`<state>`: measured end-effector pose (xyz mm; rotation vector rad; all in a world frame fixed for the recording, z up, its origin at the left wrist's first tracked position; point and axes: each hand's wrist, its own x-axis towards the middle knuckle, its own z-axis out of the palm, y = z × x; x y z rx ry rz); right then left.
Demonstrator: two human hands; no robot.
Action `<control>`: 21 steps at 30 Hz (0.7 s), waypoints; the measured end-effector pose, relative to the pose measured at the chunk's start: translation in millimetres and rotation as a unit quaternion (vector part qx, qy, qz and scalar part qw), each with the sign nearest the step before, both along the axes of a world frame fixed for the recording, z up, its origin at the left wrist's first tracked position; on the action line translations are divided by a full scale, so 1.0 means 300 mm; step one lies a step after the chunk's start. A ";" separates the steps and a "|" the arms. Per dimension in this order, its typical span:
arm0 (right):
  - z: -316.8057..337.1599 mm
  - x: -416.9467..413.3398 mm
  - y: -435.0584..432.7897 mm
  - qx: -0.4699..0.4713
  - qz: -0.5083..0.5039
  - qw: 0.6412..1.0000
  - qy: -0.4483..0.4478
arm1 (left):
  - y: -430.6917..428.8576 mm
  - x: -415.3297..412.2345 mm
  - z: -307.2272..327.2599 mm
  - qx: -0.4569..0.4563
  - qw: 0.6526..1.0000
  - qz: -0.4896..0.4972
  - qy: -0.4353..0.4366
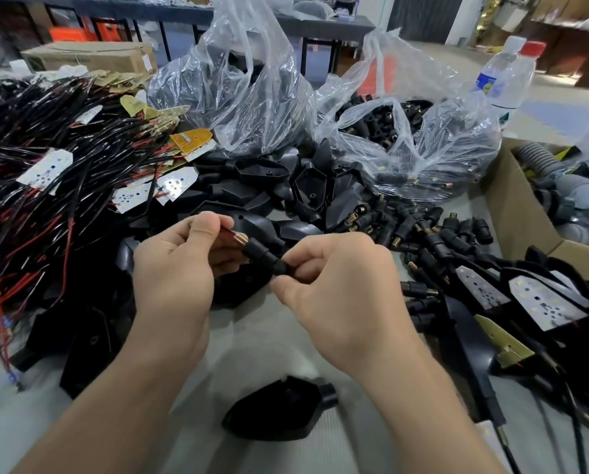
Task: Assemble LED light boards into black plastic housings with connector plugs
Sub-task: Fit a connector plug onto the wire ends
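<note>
While L hand (175, 268) pinches copper-tipped red piece (234, 236), R hand (337, 289) grips black connector plug (264, 256) w/ curled fingers

The connector plug (264, 256) is matt black plastic with a shiny copper-coloured metal tip, the bags (238, 87) are clear glossy plastic, the box (525, 213) is brown cardboard
</note>
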<state>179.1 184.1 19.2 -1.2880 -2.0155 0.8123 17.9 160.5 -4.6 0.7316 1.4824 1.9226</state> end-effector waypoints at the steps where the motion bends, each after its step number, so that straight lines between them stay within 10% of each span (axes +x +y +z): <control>1: -0.003 0.000 0.001 -0.001 0.008 1.000 -0.002 | 0.002 -0.006 0.005 0.004 1.000 0.008 -0.024; 21: -0.016 0.016 0.031 -0.018 0.040 0.998 0.039 | -0.004 -0.035 0.011 0.031 0.991 -0.103 -0.085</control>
